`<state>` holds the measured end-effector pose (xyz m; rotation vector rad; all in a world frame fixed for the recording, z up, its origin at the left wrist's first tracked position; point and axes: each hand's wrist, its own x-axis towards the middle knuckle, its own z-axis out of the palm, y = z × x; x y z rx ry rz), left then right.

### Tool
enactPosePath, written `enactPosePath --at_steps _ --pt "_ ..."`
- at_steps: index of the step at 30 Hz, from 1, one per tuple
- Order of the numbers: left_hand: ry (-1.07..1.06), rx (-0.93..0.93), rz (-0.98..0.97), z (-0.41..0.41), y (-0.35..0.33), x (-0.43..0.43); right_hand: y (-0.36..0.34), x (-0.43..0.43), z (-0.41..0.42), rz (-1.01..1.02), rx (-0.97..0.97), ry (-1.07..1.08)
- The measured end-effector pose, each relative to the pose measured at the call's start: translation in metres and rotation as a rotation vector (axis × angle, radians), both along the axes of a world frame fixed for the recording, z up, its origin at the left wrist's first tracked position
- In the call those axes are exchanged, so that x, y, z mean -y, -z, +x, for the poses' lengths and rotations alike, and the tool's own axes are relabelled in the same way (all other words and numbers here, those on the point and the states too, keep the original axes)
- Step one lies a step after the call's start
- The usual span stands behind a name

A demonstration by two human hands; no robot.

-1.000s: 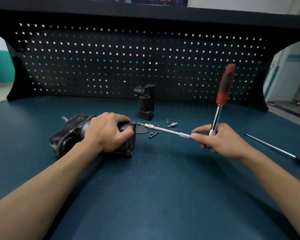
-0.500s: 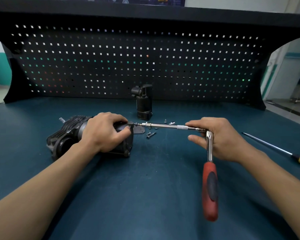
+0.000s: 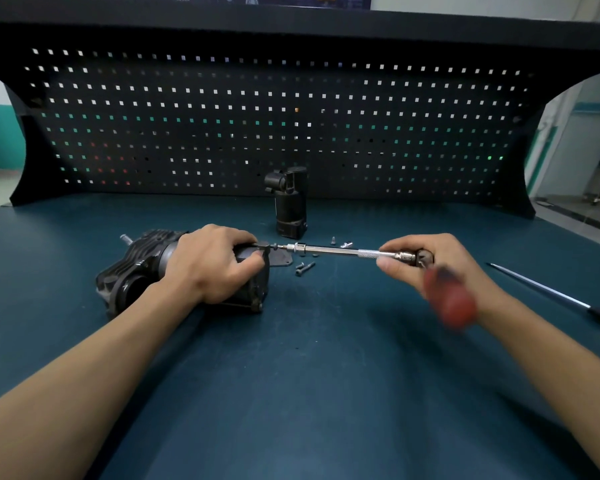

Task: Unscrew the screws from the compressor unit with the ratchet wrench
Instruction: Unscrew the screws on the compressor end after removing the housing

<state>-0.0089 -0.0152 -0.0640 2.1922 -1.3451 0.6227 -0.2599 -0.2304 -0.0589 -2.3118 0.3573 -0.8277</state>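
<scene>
The black compressor unit (image 3: 132,271) lies on its side on the blue-green bench. My left hand (image 3: 212,265) grips its right end and holds it down. The ratchet wrench's long steel extension bar (image 3: 329,251) runs level from a screw (image 3: 274,246) at the compressor's right face to my right hand (image 3: 430,261). My right fingers pinch the bar's knurled end beside the ratchet head. The red handle (image 3: 451,299) hangs toward me, blurred by motion. Several loose screws (image 3: 305,267) lie on the bench under the bar.
A black cylindrical part (image 3: 290,202) stands upright behind the bar, in front of the black pegboard (image 3: 291,126). A long screwdriver with a yellow handle (image 3: 551,294) lies on the bench at the right. A small dark plate (image 3: 279,259) lies beside the compressor.
The red handle swung from upright over to pointing down toward me, and now sweeps on in a blur. The extension bar levelled out. My left hand kept its grip on the compressor.
</scene>
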Motion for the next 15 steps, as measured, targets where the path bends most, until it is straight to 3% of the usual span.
enactPosePath --at_steps 6,15 --pt "0.008 0.003 -0.013 0.0004 0.0026 -0.0012 -0.0028 -0.0071 0.0034 0.625 -0.109 0.119" --pt "0.003 0.010 -0.014 -0.0003 0.0016 -0.0014 -0.0102 -0.0088 0.0027 1.094 -0.278 0.015"
